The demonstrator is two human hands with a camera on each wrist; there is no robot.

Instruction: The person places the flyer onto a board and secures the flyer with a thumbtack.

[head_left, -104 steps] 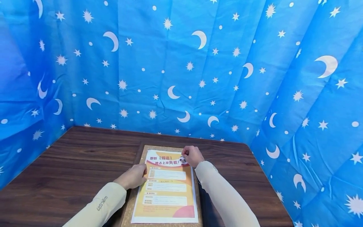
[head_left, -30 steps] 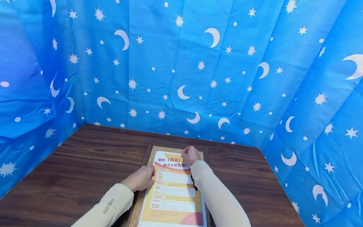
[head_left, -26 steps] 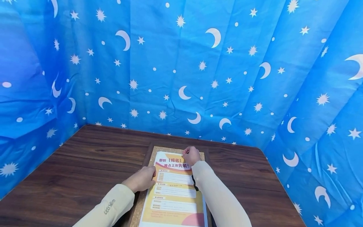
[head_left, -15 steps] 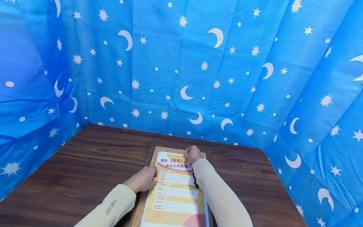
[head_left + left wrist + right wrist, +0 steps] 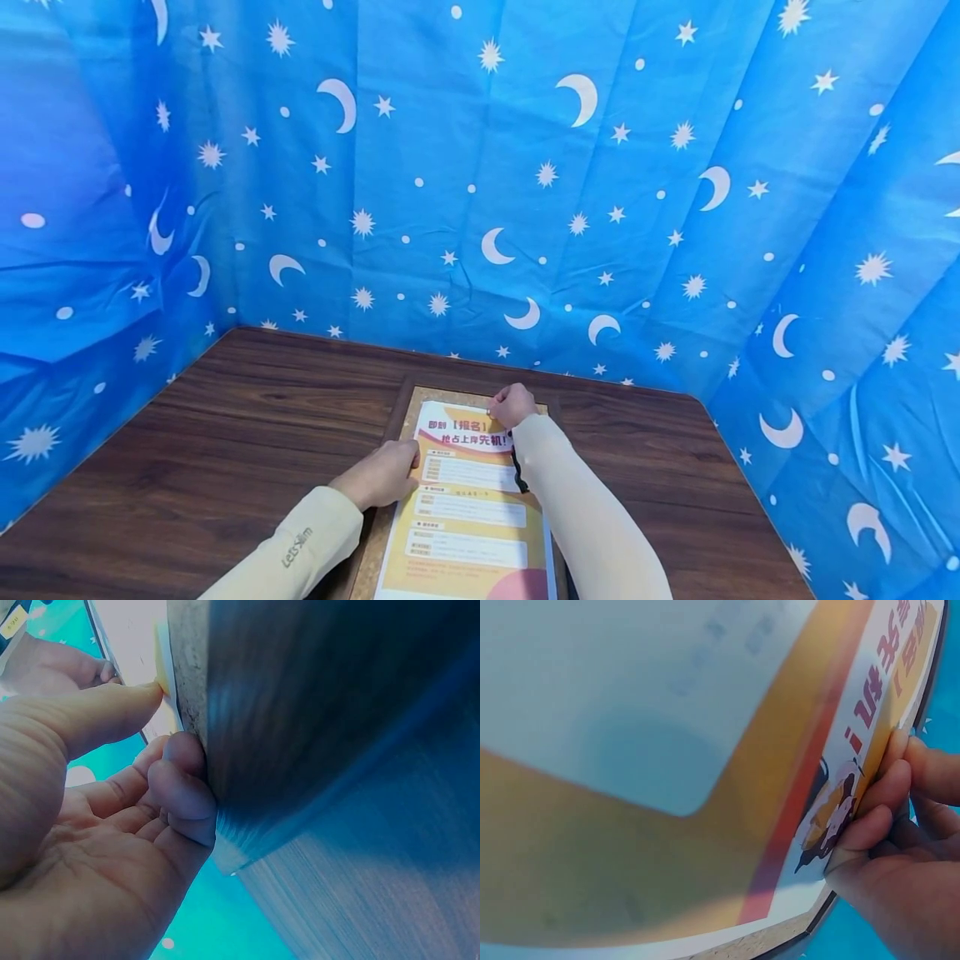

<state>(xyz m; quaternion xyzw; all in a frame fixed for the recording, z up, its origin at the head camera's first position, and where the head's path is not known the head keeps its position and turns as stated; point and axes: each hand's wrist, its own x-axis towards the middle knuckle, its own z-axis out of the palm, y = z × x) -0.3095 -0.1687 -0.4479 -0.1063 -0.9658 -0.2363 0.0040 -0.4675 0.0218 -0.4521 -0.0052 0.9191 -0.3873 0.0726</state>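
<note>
A yellow, orange and white printed poster (image 5: 472, 533) lies on a framed corkboard (image 5: 385, 533). My left hand (image 5: 378, 475) is at the poster's left edge. In the left wrist view its thumb (image 5: 124, 712) presses on the paper, and the other fingers curl in against the cork margin. Up at the poster's top edge, my right hand (image 5: 513, 406) pinches a small pale pin-like piece (image 5: 911, 733), mostly hidden by the fingertips. A printed cartoon figure (image 5: 829, 814) shows just beside that hand's curled fingers. The right hand and forearm cover the poster's upper right corner in the head view.
The board sits on a dark wood-grain table (image 5: 247, 417). Blue cloth (image 5: 420, 208) with white moons and stars hangs behind the table and along both sides.
Since the earliest frame, my right hand has shifted left along the poster's top, and the cartoon figure is now covered in the head view. The left hand keeps its place.
</note>
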